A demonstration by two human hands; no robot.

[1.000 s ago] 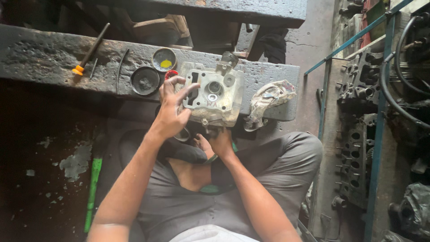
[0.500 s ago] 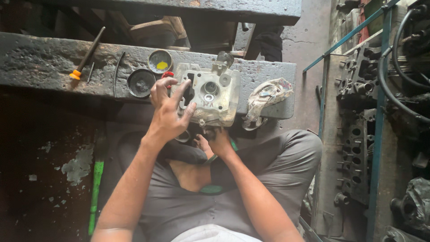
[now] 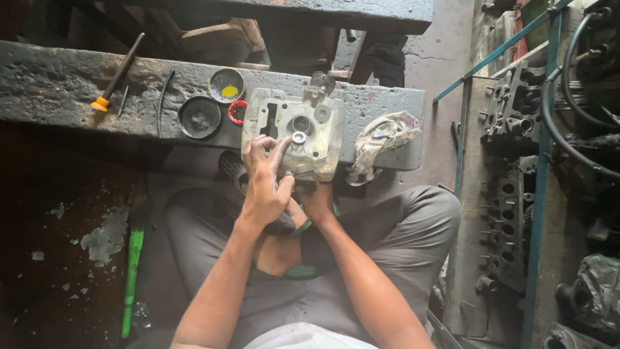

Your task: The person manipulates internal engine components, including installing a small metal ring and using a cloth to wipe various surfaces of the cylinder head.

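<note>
1. Cylinder head (image 3: pixel 292 132), a pale grimy aluminium casting, sat in the head view on the near edge of a worn, dark bench slab (image 3: pixel 58 87), its lower end overhanging toward the person's lap.
2. Along that slab, to the casting's left, lay a red ring (image 3: pixel 237 112) just beside it, a round tin with yellow paste (image 3: pixel 227 84), a dark round lid (image 3: pixel 199 117), a bent wire (image 3: pixel 165 97) and a screwdriver with an orange handle (image 3: pixel 116 74); a crumpled rag (image 3: pixel 382 137) lay close on the right.
3. Open slab remained far left, well apart from the casting; to the right the slab ended, and a blue-framed rack (image 3: pixel 539 174) holding other engine castings (image 3: pixel 510 220) bounded that side. A green-handled tool (image 3: pixel 132 258) lay on the floor to the left.
4. Against the frame half a second earlier, the left hand had slid lower on the casting's face, uncovering the red ring and the central bore with its small metal washer (image 3: pixel 299 137); the casting itself sat in much the same spot on the bench.
5. Left hand (image 3: pixel 266 187) rested on the casting's lower left face, fingers spread and loosely curled, the index fingertip reaching up beside the washer; it pressed rather than clamped.
6. Right hand (image 3: pixel 316 200) sat under the casting's near bottom edge, just beside the left hand, fingers hidden below it, so its grip could not be told.
</note>
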